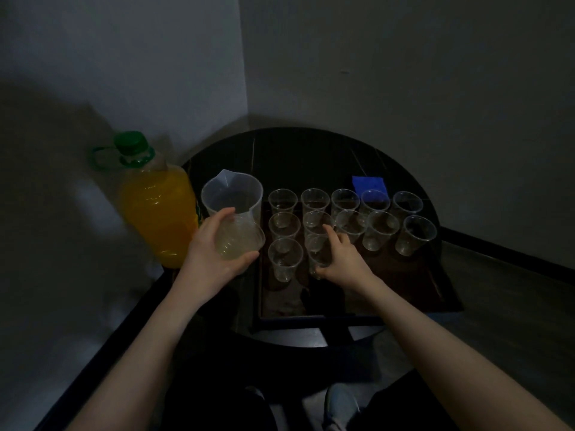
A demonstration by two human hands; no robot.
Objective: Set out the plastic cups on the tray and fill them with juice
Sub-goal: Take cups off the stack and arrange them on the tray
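Observation:
Several clear plastic cups stand empty in rows on a dark brown tray [417,284]. My right hand [339,259] is closed around one clear cup [317,253] in the front row, second column, with the cup resting on the tray. My left hand [214,253] holds a stack of nested clear cups [239,241] tilted on its side, just left of the tray. A big bottle of orange juice [155,213] with a green cap stands at the far left, capped.
An empty translucent measuring jug [231,194] stands behind the left hand, beside the bottle. A blue cloth [368,183] lies behind the cups. The tray sits on a round black table [295,150] in a wall corner. My shoes show below.

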